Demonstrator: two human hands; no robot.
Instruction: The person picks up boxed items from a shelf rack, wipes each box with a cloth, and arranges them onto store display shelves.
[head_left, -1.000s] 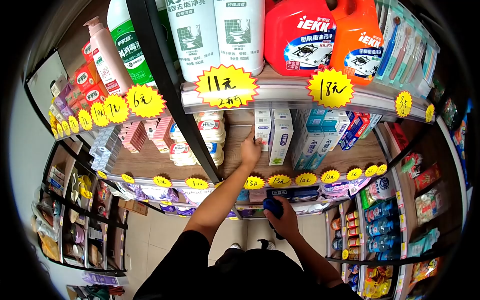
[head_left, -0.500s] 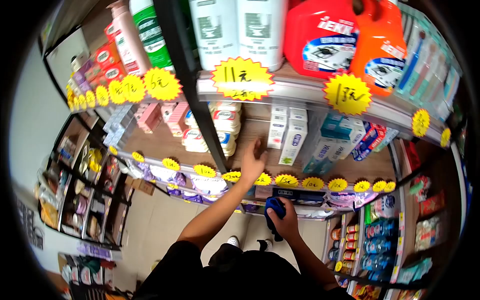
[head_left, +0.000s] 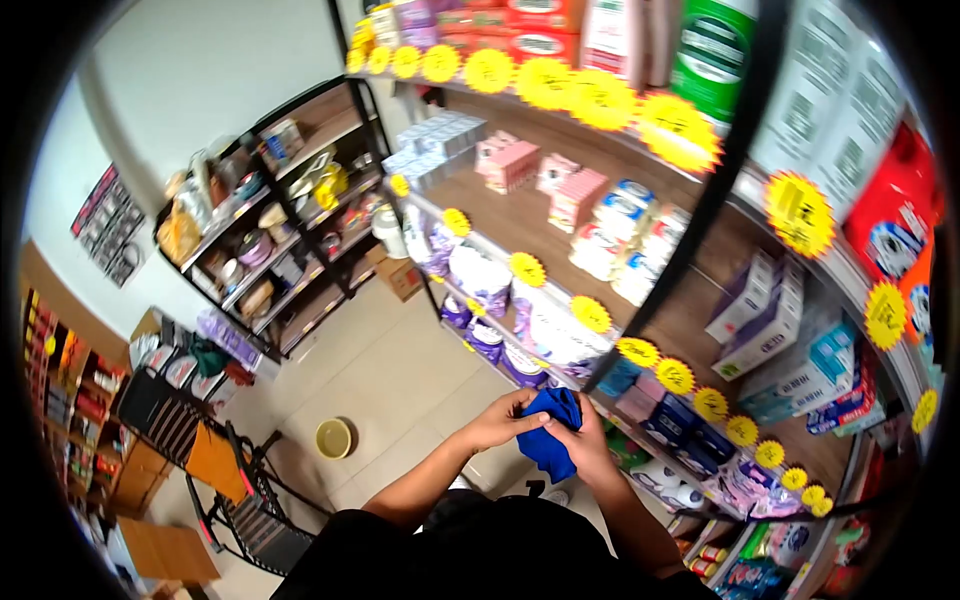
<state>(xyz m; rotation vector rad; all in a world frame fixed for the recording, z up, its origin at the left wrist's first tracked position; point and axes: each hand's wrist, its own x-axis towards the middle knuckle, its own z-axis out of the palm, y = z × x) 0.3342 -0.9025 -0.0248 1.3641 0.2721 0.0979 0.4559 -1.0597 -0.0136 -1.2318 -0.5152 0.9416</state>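
Observation:
A blue cloth is bunched between my two hands, in front of the shelf unit. My left hand pinches its upper left side with thumb and fingers. On the other side, my right hand closes around the cloth's right part, and its thumb lies over the front. Folds hide some of the fingertips. Just beyond the hands is the lower shelf's front edge, with yellow price tags along it.
Shelves to the right hold pink boxes, wrapped soap packs and toothpaste boxes. A yellowish basin is on the tiled floor. To the left stands a chair, with a cluttered rack farther back.
My view has swung left. My left hand has come away from the shelf to the cloth, which was in my right hand alone; both hands now hold it, and it is more spread out.

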